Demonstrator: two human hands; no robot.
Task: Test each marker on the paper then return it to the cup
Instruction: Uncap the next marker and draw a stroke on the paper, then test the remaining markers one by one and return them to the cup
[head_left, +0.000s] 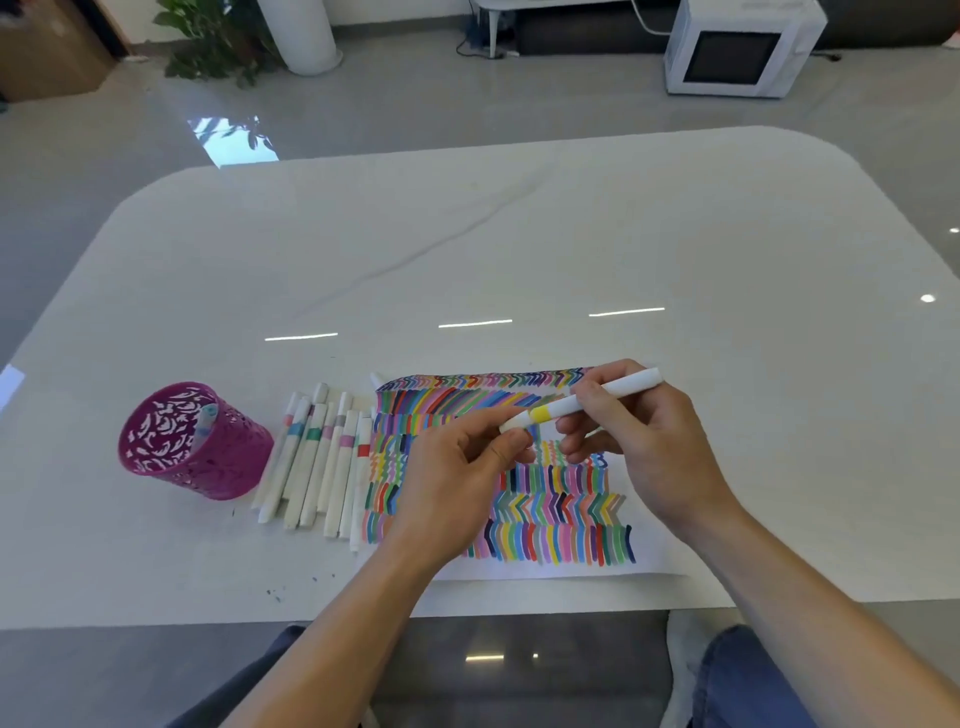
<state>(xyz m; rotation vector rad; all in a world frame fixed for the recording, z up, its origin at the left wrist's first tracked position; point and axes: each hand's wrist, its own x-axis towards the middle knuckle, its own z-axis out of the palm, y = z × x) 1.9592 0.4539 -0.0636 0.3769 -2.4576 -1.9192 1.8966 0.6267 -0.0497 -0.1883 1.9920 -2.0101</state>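
The left hand (457, 470) and right hand (644, 441) are covering parts of the yellow-banded marker (589, 401) and hiding strokes on the paper (571, 519) beneath. The wall of the pink cup (208, 460) is screening most of the blue-capped marker (207, 418) standing inside it.

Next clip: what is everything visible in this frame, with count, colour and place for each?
table: one, glossy white, fills mid-view.
cup: one, pink, perforated, on the table at left.
marker in cup: one, light blue end, standing inside the cup.
loose markers: roughly nine, exact count unclear, white with coloured bands, lying between the cup and the paper.
paper: one, white, covered in multicoloured strokes, under the hands.
yellow-banded marker: one, white, held above the paper.
microwave: one, white, on the floor, far right.
plant: one, green, far left.
left hand: pinches the marker's end.
right hand: grips its barrel.
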